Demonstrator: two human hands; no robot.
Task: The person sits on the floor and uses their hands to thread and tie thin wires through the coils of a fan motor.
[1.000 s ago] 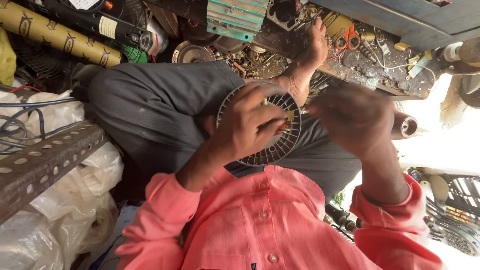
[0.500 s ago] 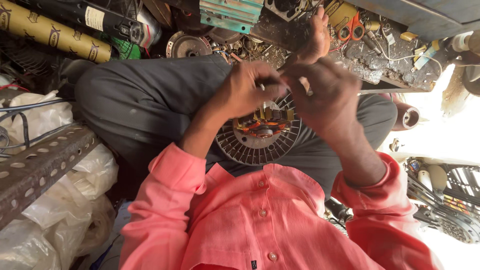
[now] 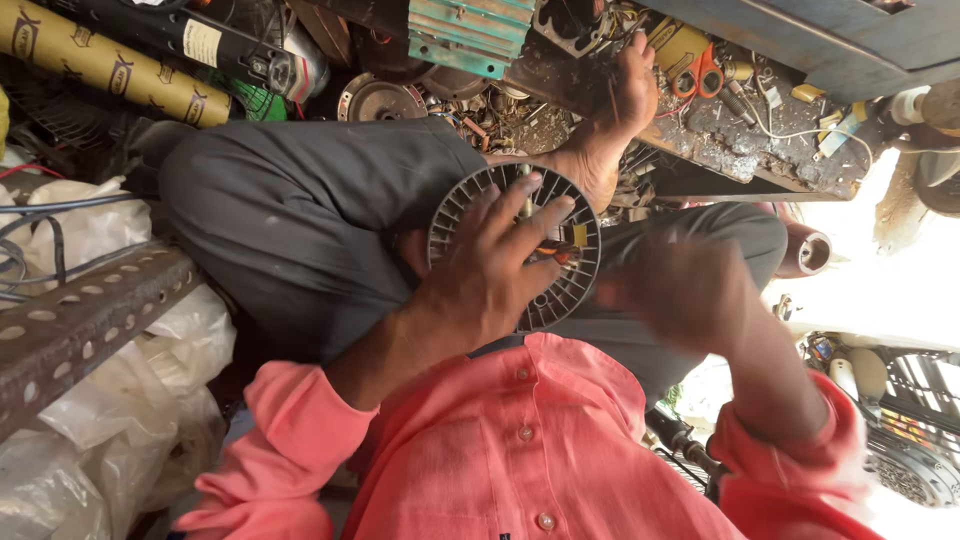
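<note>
Shirt (image 3: 520, 460): coral-pink, buttoned front, long sleeves with cuffs pushed up the forearms | Trousers (image 3: 320, 210): dark grey, dusty | Foot (image 3: 610, 110): bare

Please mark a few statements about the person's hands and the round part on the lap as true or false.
1. The left hand lies with spread fingers on the round slotted disc. True.
2. The disc lies on the bench. False: it rests on the person's lap, against the dark trousers.
3. The right hand is blurred, just right of the disc. True.
4. The person wears a blue shirt. False: the shirt is coral pink with buttons.
5. Red-handled scissors lie on the cluttered bench. True.
</note>
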